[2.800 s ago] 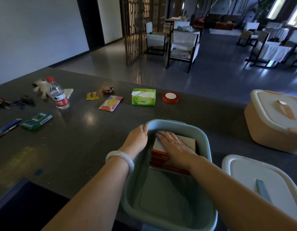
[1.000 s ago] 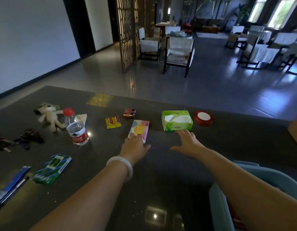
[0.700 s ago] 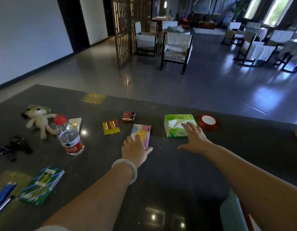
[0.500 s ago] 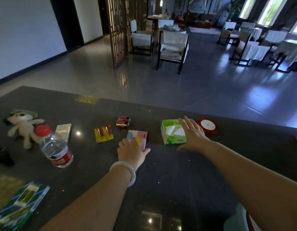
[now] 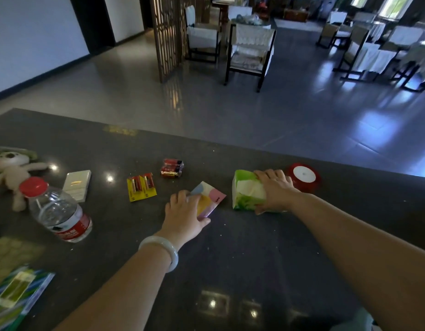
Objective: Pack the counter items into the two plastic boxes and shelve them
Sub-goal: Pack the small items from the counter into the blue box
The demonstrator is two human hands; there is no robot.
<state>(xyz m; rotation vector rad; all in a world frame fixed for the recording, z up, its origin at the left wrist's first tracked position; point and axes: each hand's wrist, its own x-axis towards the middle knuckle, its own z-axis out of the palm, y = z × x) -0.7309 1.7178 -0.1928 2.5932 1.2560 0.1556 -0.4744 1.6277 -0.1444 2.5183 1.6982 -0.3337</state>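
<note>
The right hand (image 5: pixel 274 192) had its fingers (image 5: pixel 270 175) curled over the green tissue pack (image 5: pixel 247 193) on the desk (image 5: pixel 242 247); the left hand (image 5: pixel 182 215) pinched a flat pastel packet (image 5: pixel 210 199). Both looked light and soft, best gripped across their short sides.

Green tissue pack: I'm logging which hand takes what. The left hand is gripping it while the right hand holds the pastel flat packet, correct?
Not quite: the hands are swapped. In the head view, the right hand grips the green tissue pack, and the left hand holds the pastel flat packet, both on the dark counter.
</note>
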